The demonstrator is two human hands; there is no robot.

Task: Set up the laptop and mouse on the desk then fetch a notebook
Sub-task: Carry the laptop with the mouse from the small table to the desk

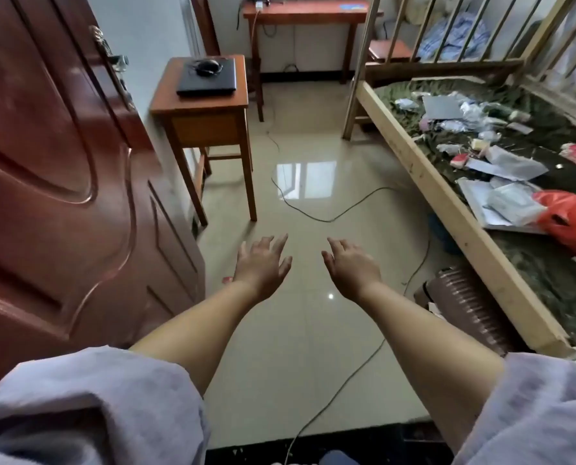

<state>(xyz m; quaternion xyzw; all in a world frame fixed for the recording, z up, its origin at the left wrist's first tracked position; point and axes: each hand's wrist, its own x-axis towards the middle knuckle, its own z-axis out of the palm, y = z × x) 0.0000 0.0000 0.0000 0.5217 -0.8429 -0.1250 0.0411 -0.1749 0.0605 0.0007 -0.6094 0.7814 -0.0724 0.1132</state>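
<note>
Laptop [206,77], lid closed, with mouse [207,66] resting on top, is seen on the small counter [166,99]; left hand [261,268] and right hand [352,268] are spread empty, well apart from it. Mouse is best lifted off first.

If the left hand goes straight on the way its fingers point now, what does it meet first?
The left hand is open and empty, fingers aimed forward over bare floor tiles. The way looks free for a good stretch; the small wooden table stands left of that line, though depth is hard to judge here.
</note>
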